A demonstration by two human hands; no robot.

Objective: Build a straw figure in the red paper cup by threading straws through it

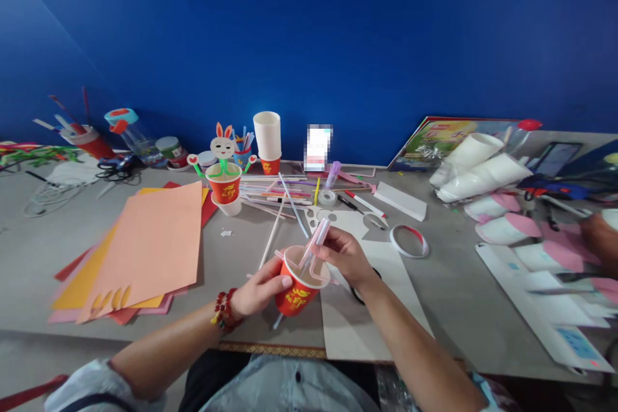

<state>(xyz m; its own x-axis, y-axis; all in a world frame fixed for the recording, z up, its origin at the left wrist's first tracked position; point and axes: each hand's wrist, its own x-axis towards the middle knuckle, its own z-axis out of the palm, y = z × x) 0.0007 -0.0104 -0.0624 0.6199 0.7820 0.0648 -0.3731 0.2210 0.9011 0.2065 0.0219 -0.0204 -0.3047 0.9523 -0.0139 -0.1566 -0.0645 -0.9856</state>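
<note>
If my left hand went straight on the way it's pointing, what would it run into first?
The red paper cup, which your left hand is holding. Beyond it, your right hand seems roughly in line, though depth is unclear.

One held cup (297, 298); one rabbit (223, 147), two ears (219, 130)

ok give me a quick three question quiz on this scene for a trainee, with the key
1. What does the right hand pinch?
a) a white ring-shaped tape roll
b) thin, pale translucent straws
c) a slim black pen

2. Fill the gap: the person's ____ hand grips the red, tapered paper cup with yellow lettering.

3. True or false: the rectangular peach-coloured paper sheet lies to the left of the gripped cup.

Key: 1. b; 2. left; 3. true.
</note>
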